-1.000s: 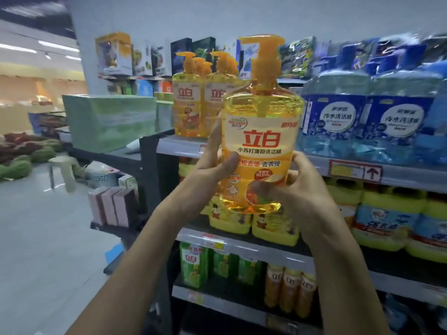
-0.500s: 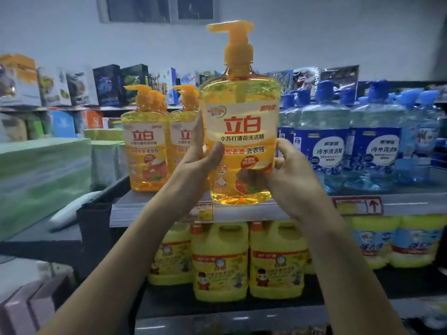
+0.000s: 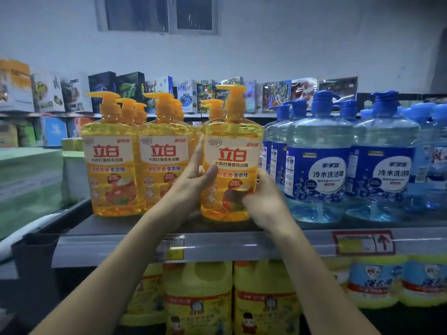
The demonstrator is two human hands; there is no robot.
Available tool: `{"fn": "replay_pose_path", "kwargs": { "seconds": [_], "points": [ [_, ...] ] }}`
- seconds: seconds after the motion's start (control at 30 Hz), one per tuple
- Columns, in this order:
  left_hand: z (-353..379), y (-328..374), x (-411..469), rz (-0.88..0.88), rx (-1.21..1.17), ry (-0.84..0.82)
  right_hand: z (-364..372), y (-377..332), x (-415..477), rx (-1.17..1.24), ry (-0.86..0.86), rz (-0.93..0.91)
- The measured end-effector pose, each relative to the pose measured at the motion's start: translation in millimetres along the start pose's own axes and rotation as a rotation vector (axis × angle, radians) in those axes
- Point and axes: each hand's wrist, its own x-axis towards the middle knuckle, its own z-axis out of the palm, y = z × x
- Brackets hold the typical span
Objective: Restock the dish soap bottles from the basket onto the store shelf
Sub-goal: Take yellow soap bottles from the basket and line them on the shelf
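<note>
From the head camera, both hands hold one yellow dish soap bottle upright at the shelf. The left hand grips its left side with the thumb across the label. The right hand wraps its lower right side. It stands between the yellow bottles and the blue bottles. I cannot tell whether its base touches the shelf.

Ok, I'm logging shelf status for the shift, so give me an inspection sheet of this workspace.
Surface: shelf, bare strip along its front.
Job's things: held soap bottle upright, beside stocked yellow bottles.
Clutter: blue bottles to the right, yellow jugs below.
Grippers: left hand and right hand each grip its lower sides.
Cables: nothing seen.
Surroundings: boxed goods behind, window above.
</note>
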Motion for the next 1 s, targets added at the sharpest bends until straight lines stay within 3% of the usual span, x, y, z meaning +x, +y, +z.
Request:
{"fn": "replay_pose_path", "kwargs": {
  "seconds": [0.13,0.23,0.4,0.47,0.57,0.7,0.77,0.83,0.9,1.0],
  "points": [
    [-5.2,-4.7,1.2,-0.039,0.193,0.036,4.0,9.4,10.7,-0.048,-0.025,0.043],
    [-2.4,5.9,-3.2,-0.054,0.509,0.116,6.9,10.4,18.2,-0.082,-0.066,0.083],
    [-24.8,7.6,-26.3,0.158,0.983,0.199,16.9,4.3,24.2,-0.107,-0.061,0.088],
    [-44.7,7.2,-34.2,0.284,1.050,0.279,23.5,2.9,25.0,-0.119,-0.058,0.087],
    [-82.2,11.3,-44.9,0.339,1.086,0.467,29.0,3.9,27.1,-0.119,-0.047,0.091],
    [-138.4,12.6,-48.5,0.150,1.062,0.733,30.3,5.3,29.1,-0.107,-0.062,0.096],
    [-156.6,15.9,-47.7,-0.074,0.918,0.677,31.7,2.8,29.2,-0.100,-0.075,0.097],
    [-166.0,18.0,-47.0,-0.222,0.732,0.510,32.7,0.4,29.9,-0.087,-0.080,0.108],
    [-165.8,16.3,-51.5,-0.285,0.664,0.335,34.1,-1.6,29.0,-0.084,-0.071,0.130],
    [-165.9,10.8,-58.8,-0.220,0.642,0.274,42.0,-7.3,23.6,-0.181,0.056,0.124]
  ]
}}
